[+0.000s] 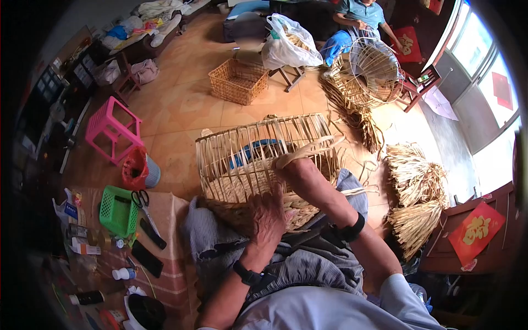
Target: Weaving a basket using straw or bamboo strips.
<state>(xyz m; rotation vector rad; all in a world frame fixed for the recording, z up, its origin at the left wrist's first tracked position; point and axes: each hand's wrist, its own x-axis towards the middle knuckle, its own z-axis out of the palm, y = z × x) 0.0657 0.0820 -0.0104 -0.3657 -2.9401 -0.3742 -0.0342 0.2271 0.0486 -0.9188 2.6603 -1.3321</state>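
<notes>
Table (177,258): 1 green plastic basket (118,210), 1 black phone (147,259), 1 white bottle (124,273)
Floor (184,102): 1 pink stool (104,120) near 1 blue bin (153,172) with a red liner (133,170); 1 brown rectangular basket (236,83)
Window (468,34) side: 1 pale purple umbrella (440,103)
Wooden panel (443,254): 1 red paper (465,248) with gold design

Lower right, a gold character (476,229) stands on a red paper (491,219); upper right, another gold character (407,43) on a red sheet (414,54). Lower left, the label (131,273) on a white bottle (122,274) is unreadable.
</notes>
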